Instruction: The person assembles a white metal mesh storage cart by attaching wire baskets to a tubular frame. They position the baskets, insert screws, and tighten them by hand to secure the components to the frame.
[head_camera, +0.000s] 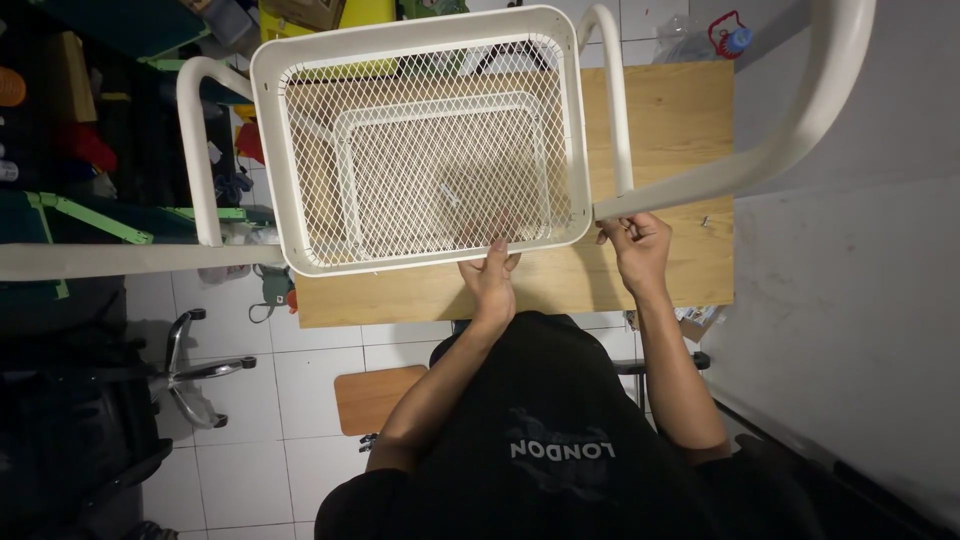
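A white metal mesh basket (300, 150) sits between white tubular frame legs above a wooden table (680, 130); a second, lower basket shows through its mesh. My left hand (490, 280) grips the near rim of the top basket, thumb on the rim's edge. My right hand (638, 248) closes around the end of the right-hand white frame tube (700, 180), where it meets the basket's near right corner. A curved white tube (205, 150) runs along the basket's left side.
An office chair base (195, 372) stands on the tiled floor at left, and a small wooden seat (375, 397) sits below the table. Cluttered green shelving (90, 215) fills the far left. A plastic bottle (728, 40) lies at top right beside a grey wall.
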